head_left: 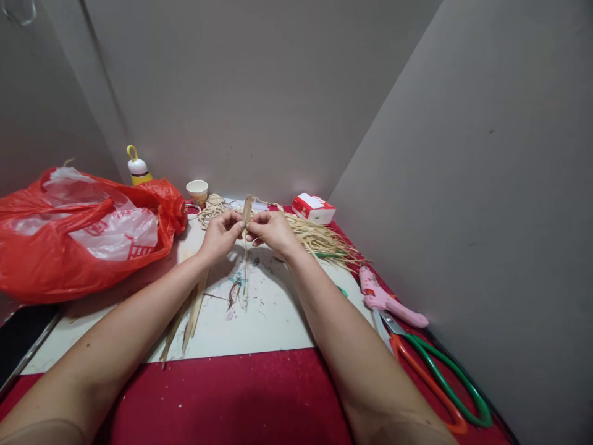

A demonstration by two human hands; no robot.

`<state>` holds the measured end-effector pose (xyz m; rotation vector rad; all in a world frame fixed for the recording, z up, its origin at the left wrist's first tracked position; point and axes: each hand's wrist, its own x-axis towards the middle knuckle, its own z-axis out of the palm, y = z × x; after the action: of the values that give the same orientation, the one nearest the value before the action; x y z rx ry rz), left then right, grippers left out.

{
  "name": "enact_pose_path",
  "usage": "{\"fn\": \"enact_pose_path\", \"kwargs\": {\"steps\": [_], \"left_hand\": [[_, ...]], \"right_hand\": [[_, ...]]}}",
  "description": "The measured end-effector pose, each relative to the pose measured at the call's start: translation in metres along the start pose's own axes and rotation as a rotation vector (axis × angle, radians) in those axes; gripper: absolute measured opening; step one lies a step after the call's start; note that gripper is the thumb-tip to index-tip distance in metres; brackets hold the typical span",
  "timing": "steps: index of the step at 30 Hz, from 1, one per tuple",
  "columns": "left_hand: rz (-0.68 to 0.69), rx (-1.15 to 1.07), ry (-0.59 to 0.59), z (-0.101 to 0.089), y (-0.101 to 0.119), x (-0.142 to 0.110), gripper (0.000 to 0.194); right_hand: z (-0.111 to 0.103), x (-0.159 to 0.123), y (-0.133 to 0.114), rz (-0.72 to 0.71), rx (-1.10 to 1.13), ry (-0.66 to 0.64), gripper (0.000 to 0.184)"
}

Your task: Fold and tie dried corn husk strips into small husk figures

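My left hand and my right hand meet over the middle of a white board, both pinched on a thin dried straw strip that stands upright between the fingertips and hangs down below them. More straw strips lie under my left forearm. A loose pile of straw spreads out to the right of my right hand.
A red plastic bag with white bags inside fills the left side. Behind it stand a yellow bottle and a paper cup. A coil of cord, a red-white box, a pink glue gun and green-orange scissors lie nearby.
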<state>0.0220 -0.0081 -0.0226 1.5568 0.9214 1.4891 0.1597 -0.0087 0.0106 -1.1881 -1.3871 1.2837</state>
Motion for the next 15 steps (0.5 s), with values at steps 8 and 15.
{"fn": "enact_pose_path", "kwargs": {"steps": [8,15], "left_hand": [[-0.038,-0.067,-0.025,-0.001,0.005,0.001,0.022],[0.004,-0.072,0.005,0.003,0.016,0.001,0.022]], "right_hand": [[0.0,0.0,-0.005,-0.012,-0.007,0.007,0.023],[-0.002,0.004,-0.002,-0.079,-0.114,0.072,0.023]]}}
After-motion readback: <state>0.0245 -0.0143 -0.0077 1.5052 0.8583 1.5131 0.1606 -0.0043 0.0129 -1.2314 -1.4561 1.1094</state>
